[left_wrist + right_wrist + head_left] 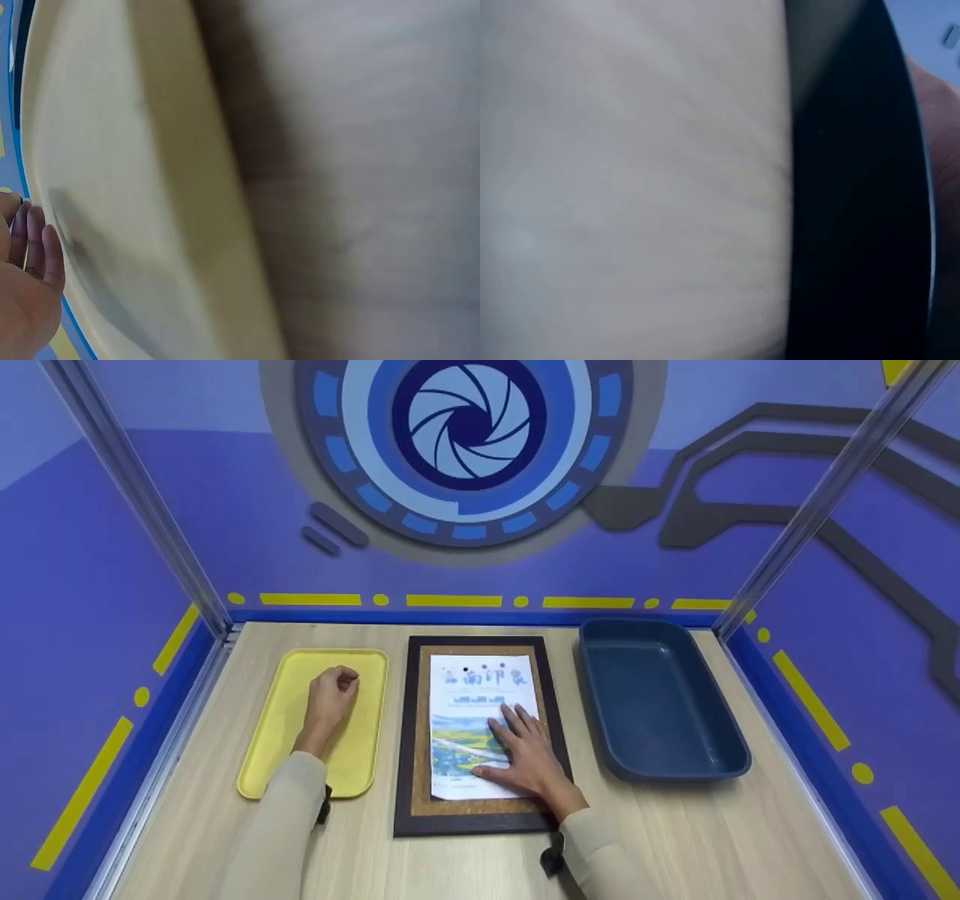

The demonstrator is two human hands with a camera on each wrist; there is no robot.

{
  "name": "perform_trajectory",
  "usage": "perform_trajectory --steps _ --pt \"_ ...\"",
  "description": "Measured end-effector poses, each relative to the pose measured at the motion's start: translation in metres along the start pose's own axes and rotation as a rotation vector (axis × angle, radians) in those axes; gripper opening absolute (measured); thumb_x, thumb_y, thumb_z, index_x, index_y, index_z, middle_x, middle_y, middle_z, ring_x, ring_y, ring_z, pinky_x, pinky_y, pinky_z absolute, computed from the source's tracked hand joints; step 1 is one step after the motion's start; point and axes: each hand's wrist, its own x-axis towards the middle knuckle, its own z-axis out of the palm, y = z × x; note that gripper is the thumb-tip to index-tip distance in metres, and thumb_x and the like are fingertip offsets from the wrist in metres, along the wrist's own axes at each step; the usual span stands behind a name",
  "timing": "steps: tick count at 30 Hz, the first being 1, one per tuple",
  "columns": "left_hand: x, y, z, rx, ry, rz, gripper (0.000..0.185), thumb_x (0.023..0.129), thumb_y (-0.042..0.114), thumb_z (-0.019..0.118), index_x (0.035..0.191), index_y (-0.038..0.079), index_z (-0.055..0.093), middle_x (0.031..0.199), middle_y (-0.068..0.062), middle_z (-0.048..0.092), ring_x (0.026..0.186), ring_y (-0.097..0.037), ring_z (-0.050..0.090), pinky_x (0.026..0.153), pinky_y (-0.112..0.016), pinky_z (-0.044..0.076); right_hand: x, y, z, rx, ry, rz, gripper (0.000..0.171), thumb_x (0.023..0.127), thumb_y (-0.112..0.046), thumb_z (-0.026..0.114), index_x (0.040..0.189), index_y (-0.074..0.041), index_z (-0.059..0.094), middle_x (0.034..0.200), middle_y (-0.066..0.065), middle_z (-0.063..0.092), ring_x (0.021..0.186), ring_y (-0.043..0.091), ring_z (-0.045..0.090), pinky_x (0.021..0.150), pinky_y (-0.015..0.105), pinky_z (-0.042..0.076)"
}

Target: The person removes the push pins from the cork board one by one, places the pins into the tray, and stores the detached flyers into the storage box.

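Observation:
My left hand (335,688) rests inside a shallow yellow tray (360,739) at the left, its fingers curled under; nothing shows in them. The left wrist view has that hand (28,281) at the lower left edge beside the blurred tray (112,187). A dark-framed cork board (406,735) lies in the middle of the table. On it sits a printed sheet (469,701) with blue characters and a landscape picture. My right hand (520,742) lies flat on the sheet's lower right part, fingers straight and spread. The right wrist view is blurred, showing the dark frame (855,225).
A deep dark-blue bin (637,690) stands to the right of the board. The light wooden table (675,840) is walled by purple panels, with metal posts (150,510) at the back corners. A small black dot (466,668) sits near the sheet's top.

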Motion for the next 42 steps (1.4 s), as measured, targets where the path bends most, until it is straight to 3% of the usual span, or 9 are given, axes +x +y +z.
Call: perform_trajectory --steps 8,21,30,42 --pt "-0.008 -0.010 0.004 0.016 -0.012 -0.072 0.015 0.103 0.009 0.066 0.112 -0.001 0.073 0.108 -0.017 0.070 0.101 -0.031 0.068 0.092 -0.045 0.056 -0.003 -0.001 0.003 0.007 -0.020 0.019 0.101 0.084 -0.081 0.067 0.160 -0.018 0.049 0.172 0.013 0.029 0.160 0.041 0.019 0.124 0.068 0.017" --pt "-0.010 -0.010 0.009 0.004 0.004 -0.061 0.016 0.103 0.010 0.066 0.112 0.000 0.074 0.108 -0.015 0.069 0.100 -0.030 0.067 0.089 -0.044 0.056 -0.002 0.002 0.001 0.000 0.003 0.007 0.100 0.084 -0.081 0.067 0.159 -0.017 0.050 0.172 0.013 0.030 0.159 0.041 0.020 0.123 0.068 0.018" --pt "-0.013 -0.012 0.009 0.020 0.008 -0.108 0.013 0.102 0.013 0.068 0.110 0.005 0.075 0.106 -0.011 0.070 0.098 -0.026 0.068 0.087 -0.042 0.057 -0.005 -0.001 0.003 0.014 -0.011 0.012 0.101 0.084 -0.081 0.067 0.160 -0.017 0.050 0.172 0.013 0.029 0.159 0.042 0.020 0.123 0.069 0.017" --pt "-0.009 -0.008 0.005 0.004 -0.019 -0.123 0.017 0.103 0.018 0.069 0.114 0.006 0.074 0.108 -0.010 0.070 0.100 -0.026 0.068 0.089 -0.042 0.057 0.000 0.000 0.000 0.006 0.007 -0.009 0.101 0.084 -0.082 0.065 0.159 -0.016 0.050 0.172 0.014 0.029 0.159 0.041 0.020 0.124 0.068 0.018"
